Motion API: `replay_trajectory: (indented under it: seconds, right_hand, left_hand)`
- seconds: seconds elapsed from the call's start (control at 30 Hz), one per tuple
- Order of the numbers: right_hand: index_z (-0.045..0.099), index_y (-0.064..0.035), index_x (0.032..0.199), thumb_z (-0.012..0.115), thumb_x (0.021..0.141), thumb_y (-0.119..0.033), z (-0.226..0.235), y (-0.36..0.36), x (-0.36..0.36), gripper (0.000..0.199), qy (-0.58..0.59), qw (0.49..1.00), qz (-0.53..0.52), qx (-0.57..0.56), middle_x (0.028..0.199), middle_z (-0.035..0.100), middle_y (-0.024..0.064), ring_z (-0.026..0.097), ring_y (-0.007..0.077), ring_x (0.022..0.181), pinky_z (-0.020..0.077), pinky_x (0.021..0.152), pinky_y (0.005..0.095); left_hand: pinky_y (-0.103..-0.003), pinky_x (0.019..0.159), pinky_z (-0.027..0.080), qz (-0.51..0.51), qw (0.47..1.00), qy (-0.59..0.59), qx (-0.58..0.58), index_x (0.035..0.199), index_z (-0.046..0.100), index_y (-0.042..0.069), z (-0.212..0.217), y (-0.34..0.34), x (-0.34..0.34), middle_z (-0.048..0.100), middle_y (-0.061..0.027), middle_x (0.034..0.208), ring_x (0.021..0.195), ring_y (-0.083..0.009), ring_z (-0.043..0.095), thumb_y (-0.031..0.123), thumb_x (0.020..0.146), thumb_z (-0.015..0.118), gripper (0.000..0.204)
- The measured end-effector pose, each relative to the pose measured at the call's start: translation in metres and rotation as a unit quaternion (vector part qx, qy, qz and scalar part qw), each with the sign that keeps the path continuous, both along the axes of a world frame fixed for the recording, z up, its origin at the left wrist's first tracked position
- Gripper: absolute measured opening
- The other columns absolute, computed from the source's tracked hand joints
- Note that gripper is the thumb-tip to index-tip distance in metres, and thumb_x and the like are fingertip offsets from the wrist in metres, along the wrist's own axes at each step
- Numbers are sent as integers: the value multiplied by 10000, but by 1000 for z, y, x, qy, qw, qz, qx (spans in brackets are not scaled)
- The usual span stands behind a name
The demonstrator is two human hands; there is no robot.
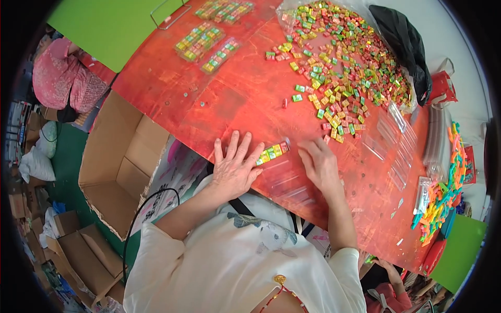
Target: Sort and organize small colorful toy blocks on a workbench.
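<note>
My left hand (234,166) lies on the red table with its fingers spread, index finger and thumb against the near-left end of a short row of small wrapped sweets (272,153). The row is yellow, green and red and seems to sit in a narrow clear plastic tray. Just right of the row's far end hovers my right hand (320,166), its fingers bent downward and smeared by motion, so I cannot see whether they hold anything. Empty clear plastic trays (292,182) lie between my hands, close to the table's near edge.
A big heap of loose wrapped sweets (360,57) covers the far right of the table (224,104). Filled trays (200,40) lie at the far left. More empty trays (396,138) and colourful plastic pieces (443,193) are at the right. An open cardboard box (112,161) stands left.
</note>
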State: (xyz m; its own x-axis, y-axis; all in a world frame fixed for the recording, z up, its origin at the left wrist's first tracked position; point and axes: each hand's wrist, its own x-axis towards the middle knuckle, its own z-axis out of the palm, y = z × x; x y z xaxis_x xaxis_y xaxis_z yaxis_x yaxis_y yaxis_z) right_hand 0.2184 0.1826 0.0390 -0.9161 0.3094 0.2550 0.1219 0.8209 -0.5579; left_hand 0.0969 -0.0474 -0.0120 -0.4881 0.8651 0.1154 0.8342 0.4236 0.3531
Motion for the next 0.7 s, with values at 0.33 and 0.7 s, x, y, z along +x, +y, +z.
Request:
replay_trajectory:
  seconds: [0.33, 0.7]
  right_hand:
    - [679, -80, 1159, 748, 841, -151, -12, -19, 56, 333, -57, 992, 7, 114, 1154, 611, 116, 607, 309, 1037, 485, 840, 426]
    - [640, -106, 1267, 758, 823, -277, -28, -13, 47, 490, -54, 975, 32, 214, 1358, 569, 108, 514, 289, 1270, 404, 1018, 464]
  left_hand:
    - [-707, 1121, 218, 133, 981, 144, -13, 1496, 469, 97, 1, 11, -67, 386, -209, 1558, 1473, -419, 311, 295, 956, 620, 595]
    - [-726, 1154, 91, -141, 986, -84, 23, 1554, 339, -5, 11, 33, 39, 224, -274, 1638, 1530, -475, 166, 491, 886, 675, 897]
